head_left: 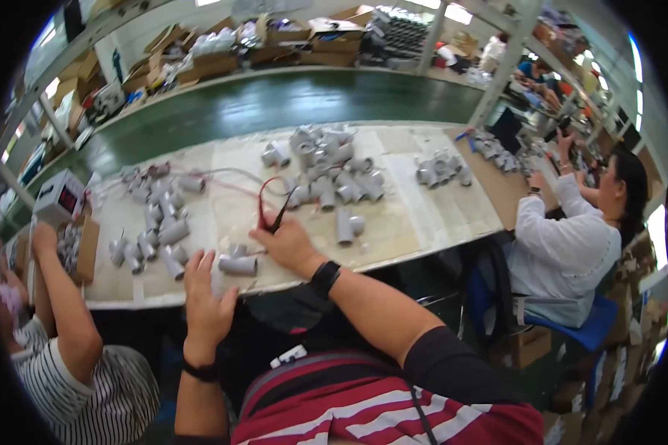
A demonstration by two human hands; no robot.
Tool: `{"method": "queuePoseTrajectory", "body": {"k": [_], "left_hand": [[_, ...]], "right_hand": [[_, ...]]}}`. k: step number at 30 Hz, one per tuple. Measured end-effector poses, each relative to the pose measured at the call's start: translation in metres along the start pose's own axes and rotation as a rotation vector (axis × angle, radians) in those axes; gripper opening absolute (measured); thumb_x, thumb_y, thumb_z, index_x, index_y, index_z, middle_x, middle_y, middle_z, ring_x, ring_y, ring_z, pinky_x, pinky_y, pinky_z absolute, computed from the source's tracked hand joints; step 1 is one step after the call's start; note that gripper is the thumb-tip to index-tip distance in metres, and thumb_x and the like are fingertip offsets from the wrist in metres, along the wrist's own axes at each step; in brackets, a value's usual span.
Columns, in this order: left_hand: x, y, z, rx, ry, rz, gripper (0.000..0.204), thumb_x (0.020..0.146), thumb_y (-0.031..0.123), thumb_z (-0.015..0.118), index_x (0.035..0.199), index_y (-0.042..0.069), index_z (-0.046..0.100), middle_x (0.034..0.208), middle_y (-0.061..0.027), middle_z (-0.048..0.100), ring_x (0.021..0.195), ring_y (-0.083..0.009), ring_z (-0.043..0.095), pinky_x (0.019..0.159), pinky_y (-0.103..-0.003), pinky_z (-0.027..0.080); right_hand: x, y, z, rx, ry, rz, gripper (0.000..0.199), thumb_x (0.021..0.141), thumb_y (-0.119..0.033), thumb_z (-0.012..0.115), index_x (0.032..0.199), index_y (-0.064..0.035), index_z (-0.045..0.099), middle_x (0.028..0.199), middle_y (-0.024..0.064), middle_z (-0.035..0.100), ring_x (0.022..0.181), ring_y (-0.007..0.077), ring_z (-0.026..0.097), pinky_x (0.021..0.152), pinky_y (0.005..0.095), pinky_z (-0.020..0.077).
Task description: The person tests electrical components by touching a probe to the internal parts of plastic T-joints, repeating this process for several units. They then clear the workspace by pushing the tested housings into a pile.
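My right hand (pixel 294 246) is closed on a pair of test leads, a red one (pixel 263 199) and a black one (pixel 281 213), above the table's middle. What their tips look like is hidden by my fingers. My left hand (pixel 207 300) is at the near edge of the table, fingers stretched and holding nothing I can see. Right beside its fingertips lies a grey T-shaped pipe fitting (pixel 239 265). Another grey tee (pixel 345 225) stands alone to the right of my right hand. Thin cables (pixel 215 175) trail leftward across the tabletop from the leads.
Grey fittings lie in a heap (pixel 326 159) at the back, a cluster (pixel 159 211) at left and a group (pixel 441 169) at right. A white box with a red display (pixel 59 196) and a carton (pixel 87 251) stand at the left end. Co-workers sit on both sides.
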State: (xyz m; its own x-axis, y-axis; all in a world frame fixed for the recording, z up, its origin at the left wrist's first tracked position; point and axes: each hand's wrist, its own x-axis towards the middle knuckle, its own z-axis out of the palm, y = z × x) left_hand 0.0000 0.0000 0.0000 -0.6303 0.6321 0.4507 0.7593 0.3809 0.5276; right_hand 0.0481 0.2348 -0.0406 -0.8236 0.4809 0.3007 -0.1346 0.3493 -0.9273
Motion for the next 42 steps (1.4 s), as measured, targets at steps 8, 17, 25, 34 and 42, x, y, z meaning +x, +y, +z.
{"method": "queuePoseTrajectory", "body": {"k": [8,17,25,34,42], "left_hand": [[0.011,-0.009,0.032,-0.004,-0.097,0.035,0.098,0.071,0.026,0.093,0.15,-0.003,0.044,0.141,-0.0281,0.055,0.133,-0.046,0.05,0.114,-0.052,0.039],[0.023,0.001,0.057,0.091,0.151,0.054,0.065,0.077,0.026,0.087,0.134,0.005,0.063,0.134,-0.0232,0.059,0.125,-0.0464,0.052,0.111,-0.054,0.04],[0.063,-0.035,0.035,0.342,0.005,0.079,0.038,0.08,0.019,0.079,0.114,0.002,0.071,0.133,-0.0232,0.061,0.13,-0.046,0.051,0.113,-0.055,0.039],[0.145,0.035,0.137,0.084,-0.162,0.315,0.061,0.079,0.012,0.078,0.137,0.003,0.061,0.144,-0.0278,0.056,0.132,-0.0481,0.053,0.116,-0.055,0.041],[0.151,0.025,0.117,-0.043,-0.328,0.19,0.068,0.077,0.019,0.087,0.136,-0.002,0.06,0.129,-0.025,0.065,0.119,-0.0359,0.066,0.103,-0.044,0.054]], "right_hand": [[0.001,-0.007,-0.002,-0.008,0.026,-0.085,0.019,0.092,-0.017,0.077,0.092,-0.0011,0.068,0.07,0.0063,0.064,0.067,0.0147,0.057,0.063,0.0362,0.0477],[0.002,-0.005,0.002,0.003,0.011,0.08,0.02,0.095,-0.022,0.078,0.089,-0.005,0.069,0.068,-0.0005,0.064,0.057,0.0065,0.056,0.053,0.0284,0.0445],[0.05,-0.057,-0.054,-0.32,0.047,-0.152,0.028,0.092,-0.029,0.08,0.09,-0.0037,0.069,0.071,0.0083,0.068,0.062,0.0187,0.062,0.06,0.0345,0.0493],[0.11,-0.126,-0.112,-0.626,-0.124,-0.169,0.034,0.087,-0.035,0.078,0.095,-0.0016,0.075,0.082,0.0213,0.072,0.079,0.0404,0.069,0.075,0.0441,0.0548],[0.067,-0.114,-0.124,-0.527,-0.018,-0.18,0.029,0.092,-0.029,0.079,0.092,-0.0013,0.071,0.073,0.009,0.069,0.062,0.0173,0.061,0.061,0.0355,0.049]]}}
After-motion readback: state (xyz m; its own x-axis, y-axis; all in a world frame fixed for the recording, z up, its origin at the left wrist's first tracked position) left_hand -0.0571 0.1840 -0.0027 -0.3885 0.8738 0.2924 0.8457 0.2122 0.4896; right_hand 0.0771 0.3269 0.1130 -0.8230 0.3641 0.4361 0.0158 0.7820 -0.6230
